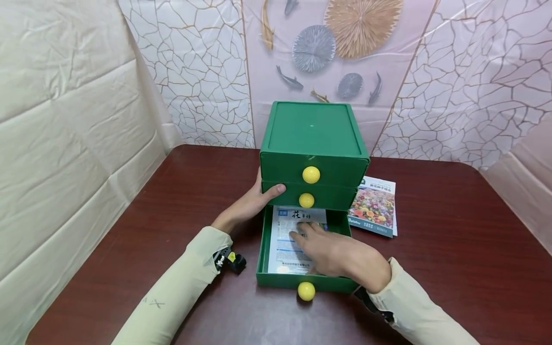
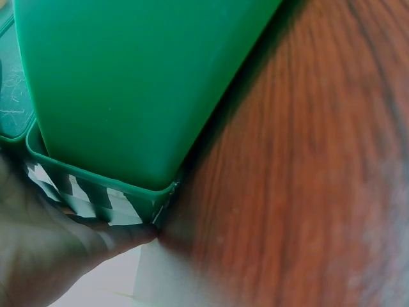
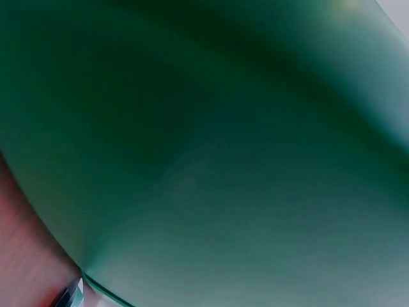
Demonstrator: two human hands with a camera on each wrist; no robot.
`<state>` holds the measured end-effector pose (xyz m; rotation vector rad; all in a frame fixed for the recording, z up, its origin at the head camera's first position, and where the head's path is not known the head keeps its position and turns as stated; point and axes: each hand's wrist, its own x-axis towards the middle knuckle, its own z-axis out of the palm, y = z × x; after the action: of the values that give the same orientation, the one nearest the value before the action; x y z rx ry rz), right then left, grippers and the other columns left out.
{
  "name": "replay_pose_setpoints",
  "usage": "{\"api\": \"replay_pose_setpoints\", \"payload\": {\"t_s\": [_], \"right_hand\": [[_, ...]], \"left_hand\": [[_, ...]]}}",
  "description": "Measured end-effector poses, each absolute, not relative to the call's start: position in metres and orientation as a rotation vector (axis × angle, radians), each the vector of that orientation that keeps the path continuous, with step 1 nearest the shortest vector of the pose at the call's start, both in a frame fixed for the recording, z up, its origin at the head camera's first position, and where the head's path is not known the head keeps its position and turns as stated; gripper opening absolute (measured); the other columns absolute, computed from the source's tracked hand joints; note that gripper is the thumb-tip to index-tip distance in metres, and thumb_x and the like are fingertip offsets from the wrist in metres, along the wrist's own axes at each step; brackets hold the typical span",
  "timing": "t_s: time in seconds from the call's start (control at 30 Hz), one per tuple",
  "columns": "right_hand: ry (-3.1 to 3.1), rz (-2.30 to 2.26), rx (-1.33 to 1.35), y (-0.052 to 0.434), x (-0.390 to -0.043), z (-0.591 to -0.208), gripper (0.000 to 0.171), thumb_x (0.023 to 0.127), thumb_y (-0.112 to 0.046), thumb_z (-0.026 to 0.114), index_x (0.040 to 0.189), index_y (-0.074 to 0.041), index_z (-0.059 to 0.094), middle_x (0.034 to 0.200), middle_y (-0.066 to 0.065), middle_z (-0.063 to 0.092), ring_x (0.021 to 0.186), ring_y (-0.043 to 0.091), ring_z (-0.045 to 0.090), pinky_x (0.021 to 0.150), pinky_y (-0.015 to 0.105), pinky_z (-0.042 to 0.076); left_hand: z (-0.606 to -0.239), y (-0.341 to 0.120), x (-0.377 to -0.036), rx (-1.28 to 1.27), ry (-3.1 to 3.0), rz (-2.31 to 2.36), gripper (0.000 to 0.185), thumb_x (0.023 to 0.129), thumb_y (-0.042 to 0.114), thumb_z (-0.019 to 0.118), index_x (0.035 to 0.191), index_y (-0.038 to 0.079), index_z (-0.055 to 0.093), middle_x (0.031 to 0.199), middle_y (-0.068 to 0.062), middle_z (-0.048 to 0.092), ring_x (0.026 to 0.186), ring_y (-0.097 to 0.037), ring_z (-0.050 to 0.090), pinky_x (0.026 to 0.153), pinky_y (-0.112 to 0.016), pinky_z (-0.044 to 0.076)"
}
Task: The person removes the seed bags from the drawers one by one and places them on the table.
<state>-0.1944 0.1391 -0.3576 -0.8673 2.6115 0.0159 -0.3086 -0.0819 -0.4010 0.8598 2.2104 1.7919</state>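
A green desktop drawer cabinet (image 1: 315, 129) with yellow knobs stands on the table, its bottom drawer (image 1: 260, 258) pulled out. My left hand (image 1: 254, 199) rests against the cabinet's left front corner, thumb laid across the middle drawer's front. In the left wrist view, that hand (image 2: 51, 249) lies beside the green side wall. Printed leaflets (image 1: 282, 247) lie flat in the bottom drawer. Over them, my right hand (image 1: 332, 249) reaches in with fingers spread, touching or just above the paper; its underside is hidden. Blurred green plastic (image 3: 223, 173) fills most of the right wrist view.
A colourful flower brochure (image 1: 373, 206) on top of a white sheet lies right of the cabinet. The dark red table (image 1: 440, 239) extends to both sides. Patterned cloth (image 1: 207, 72) hangs behind and pale padded fabric (image 1: 73, 120) lines the left.
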Motion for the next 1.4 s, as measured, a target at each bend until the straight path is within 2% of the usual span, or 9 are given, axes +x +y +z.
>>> {"api": "replay_pose_setpoints", "payload": {"t_s": [0.33, 0.57, 0.73, 0.93, 1.0, 1.13, 1.2, 1.3, 1.4], "right_hand": [[2.62, -0.024, -0.902, 0.144, -0.193, -0.352, 0.074, 0.088, -0.032, 0.089, 0.151, -0.01, 0.057, 0.162, 0.015, 0.043, 0.148, 0.035, 0.042, 0.11, 0.048, 0.049], [2.568, -0.119, -0.918, 0.148, -0.196, -0.338, 0.065, 0.09, -0.031, 0.088, 0.146, -0.013, 0.061, 0.154, 0.013, 0.052, 0.138, 0.029, 0.052, 0.111, 0.049, 0.048], [2.536, -0.175, -0.902, 0.153, -0.194, -0.326, 0.058, 0.094, -0.026, 0.082, 0.147, -0.013, 0.061, 0.149, 0.01, 0.057, 0.128, 0.024, 0.057, 0.106, 0.046, 0.05], [2.61, -0.153, -0.971, 0.154, -0.185, -0.316, 0.042, 0.095, -0.014, 0.073, 0.136, -0.009, 0.064, 0.132, 0.007, 0.064, 0.105, 0.019, 0.059, 0.091, 0.041, 0.055], [2.671, -0.106, -1.017, 0.153, -0.181, -0.313, 0.039, 0.096, -0.012, 0.071, 0.133, -0.006, 0.064, 0.129, 0.01, 0.065, 0.103, 0.021, 0.063, 0.088, 0.042, 0.056], [2.841, 0.059, -1.101, 0.15, -0.174, -0.313, 0.037, 0.096, -0.014, 0.074, 0.129, -0.001, 0.064, 0.123, 0.014, 0.07, 0.099, 0.025, 0.071, 0.083, 0.042, 0.06], [2.952, 0.165, -1.164, 0.151, -0.173, -0.316, 0.033, 0.095, -0.016, 0.079, 0.121, -0.002, 0.065, 0.112, 0.012, 0.072, 0.089, 0.023, 0.072, 0.073, 0.039, 0.061], [3.13, 0.292, -1.252, 0.153, -0.174, -0.321, 0.023, 0.093, -0.015, 0.081, 0.106, -0.006, 0.065, 0.092, 0.006, 0.069, 0.07, 0.018, 0.066, 0.056, 0.031, 0.054], [3.253, 0.337, -1.305, 0.154, -0.178, -0.326, 0.02, 0.091, -0.011, 0.083, 0.097, -0.007, 0.064, 0.083, 0.004, 0.065, 0.061, 0.017, 0.059, 0.048, 0.029, 0.046]], "left_hand": [[-0.401, -0.079, -0.307, 0.867, 2.197, 1.81, 0.115, 0.088, 0.082, 0.062, 0.163, 0.046, -0.018, 0.172, 0.003, 0.009, 0.153, -0.021, 0.025, 0.125, -0.056, 0.024], [-0.399, -0.082, -0.308, 0.879, 2.217, 1.789, 0.113, 0.091, 0.08, 0.06, 0.164, 0.042, -0.017, 0.171, -0.002, 0.012, 0.152, -0.024, 0.029, 0.124, -0.057, 0.024], [-0.398, -0.082, -0.308, 0.866, 2.198, 1.807, 0.118, 0.088, 0.081, 0.062, 0.165, 0.041, -0.018, 0.173, -0.002, 0.008, 0.154, -0.026, 0.023, 0.125, -0.059, 0.022], [-0.398, -0.081, -0.308, 0.871, 2.178, 1.813, 0.119, 0.089, 0.08, 0.063, 0.164, 0.041, -0.021, 0.174, -0.001, 0.005, 0.155, -0.026, 0.02, 0.125, -0.059, 0.021], [-0.397, -0.081, -0.307, 0.86, 2.195, 1.801, 0.118, 0.087, 0.082, 0.061, 0.164, 0.042, -0.02, 0.173, -0.001, 0.007, 0.154, -0.025, 0.022, 0.124, -0.058, 0.023], [-0.398, -0.082, -0.307, 0.831, 2.219, 1.788, 0.119, 0.086, 0.085, 0.06, 0.164, 0.042, -0.018, 0.172, -0.003, 0.01, 0.153, -0.025, 0.024, 0.124, -0.057, 0.023], [-0.399, -0.082, -0.307, 0.825, 2.221, 1.786, 0.119, 0.086, 0.085, 0.059, 0.165, 0.041, -0.018, 0.172, -0.004, 0.011, 0.153, -0.026, 0.025, 0.124, -0.057, 0.023], [-0.399, -0.081, -0.308, 0.827, 2.215, 1.788, 0.119, 0.086, 0.085, 0.059, 0.165, 0.039, -0.018, 0.172, -0.005, 0.01, 0.153, -0.026, 0.024, 0.125, -0.057, 0.023], [-0.398, -0.081, -0.308, 0.835, 2.215, 1.792, 0.119, 0.086, 0.085, 0.059, 0.164, 0.041, -0.019, 0.173, -0.003, 0.007, 0.155, -0.025, 0.023, 0.125, -0.057, 0.022]]}}
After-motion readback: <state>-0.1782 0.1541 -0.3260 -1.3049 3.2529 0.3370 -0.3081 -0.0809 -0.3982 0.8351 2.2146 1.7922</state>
